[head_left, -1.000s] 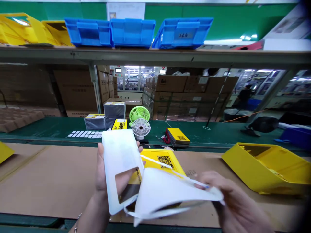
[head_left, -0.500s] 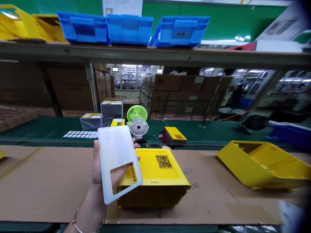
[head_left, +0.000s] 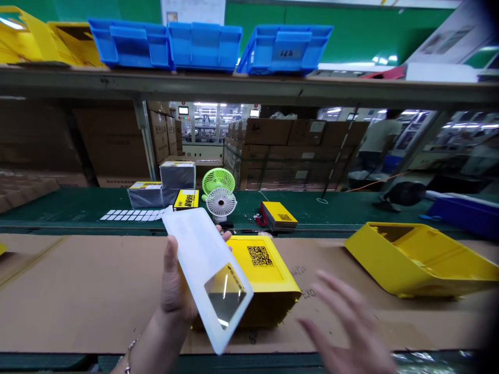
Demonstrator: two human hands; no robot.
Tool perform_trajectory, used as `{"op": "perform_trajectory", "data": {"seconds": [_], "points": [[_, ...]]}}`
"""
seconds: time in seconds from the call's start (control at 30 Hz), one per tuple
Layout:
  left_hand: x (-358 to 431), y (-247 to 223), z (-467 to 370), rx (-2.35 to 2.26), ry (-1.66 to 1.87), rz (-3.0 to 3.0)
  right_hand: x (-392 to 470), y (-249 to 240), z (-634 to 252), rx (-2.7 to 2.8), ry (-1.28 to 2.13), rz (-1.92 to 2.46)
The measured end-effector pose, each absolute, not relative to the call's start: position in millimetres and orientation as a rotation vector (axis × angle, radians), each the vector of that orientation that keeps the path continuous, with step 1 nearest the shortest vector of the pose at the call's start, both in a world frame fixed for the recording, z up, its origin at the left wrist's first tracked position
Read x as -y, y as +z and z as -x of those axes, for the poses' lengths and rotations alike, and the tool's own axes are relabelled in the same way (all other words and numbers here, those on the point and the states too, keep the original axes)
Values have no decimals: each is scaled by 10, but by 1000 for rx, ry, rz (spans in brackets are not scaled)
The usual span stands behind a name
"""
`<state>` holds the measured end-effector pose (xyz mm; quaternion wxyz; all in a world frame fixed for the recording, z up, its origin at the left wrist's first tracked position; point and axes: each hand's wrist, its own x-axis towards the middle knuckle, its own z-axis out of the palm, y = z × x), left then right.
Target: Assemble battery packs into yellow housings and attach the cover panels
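A whitish flat panel (head_left: 195,249) with a see-through window near its lower end is gripped by my left hand (head_left: 175,291), thumb on its left edge and fingertips showing at the right. It tilts in front of a yellow housing (head_left: 280,270) that has a QR code on top and a dark open front side. To the right of that housing, my right hand (head_left: 346,322) is blurred, fingers spread, holding nothing. Another yellow housing (head_left: 413,265) lies on the cardboard (head_left: 97,291) further right.
Two small fans (head_left: 220,202), wrapped boxes (head_left: 178,179), white labels (head_left: 132,215) and a stack of yellow cards (head_left: 278,214) stand on the green surface behind. Blue bins (head_left: 288,49) line the shelf above. A person (head_left: 380,137) is in the background.
The panel has swung round so its lower end points further right, with my left hand shifted slightly right. My right hand has come into view, and a person has appeared in the background.
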<state>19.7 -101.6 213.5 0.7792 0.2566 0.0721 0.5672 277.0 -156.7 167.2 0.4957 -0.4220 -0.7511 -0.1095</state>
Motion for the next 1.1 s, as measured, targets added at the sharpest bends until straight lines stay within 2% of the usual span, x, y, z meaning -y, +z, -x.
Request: {"op": "perform_trajectory", "data": {"seconds": [0.1,0.2,0.27,0.37,0.47,0.53,0.6,0.73,0.8,0.93,1.1], "points": [[1120,2072,-331,-192,1097,-587,1493,1686,-2407,2132,-357,781],[1141,2016,-336,-318,1112,-754,1471,1814,-2202,2094,-253,737],[1116,2024,-258,-515,1243,-1011,1459,1915,-2181,1918,-87,886],[1068,2124,-93,-888,1424,-1706,1421,2035,-2224,1657,241,1085],[1020,2265,16,-1028,1215,-2361,1360,2085,-2258,1540,663,1065],[965,2320,39,-1049,1019,-2483,1307,2067,-2278,1490,844,1033],[882,2314,39,-1076,944,-2442,1246,2012,-2322,1510,801,1094],[671,2164,23,-1148,859,-2291,1120,1843,-2496,1818,361,1357],[586,2078,10,-1199,814,-2235,1071,1767,-2586,1922,268,1443],[511,1990,-29,-1248,782,-2168,1010,1683,-2690,1880,291,1495],[508,2029,-90,-1252,751,-2205,947,1631,-2769,1757,479,1407]]}}
